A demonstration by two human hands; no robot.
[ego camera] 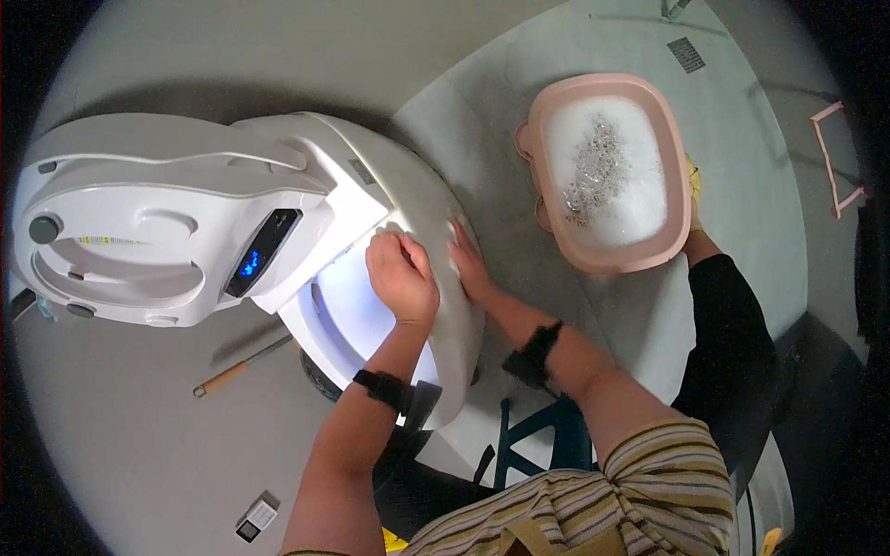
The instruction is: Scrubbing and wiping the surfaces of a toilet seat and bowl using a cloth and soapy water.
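Observation:
Before me stands a white smart toilet, its lid and seat raised at the left. Cool light shines inside the bowl. My left hand is curled into a fist over the bowl's rim, near the raised seat. Whether it grips something is hidden by the fingers. My right hand, a little blurred, lies against the outer side of the bowl with fingers spread and nothing visible in it. Dark bands circle both wrists.
A pink plastic basin of foamy water stands beside my right foot. A wooden-handled tool lies on the floor at left, and a small white device lower down. Under me is a dark blue-green stool.

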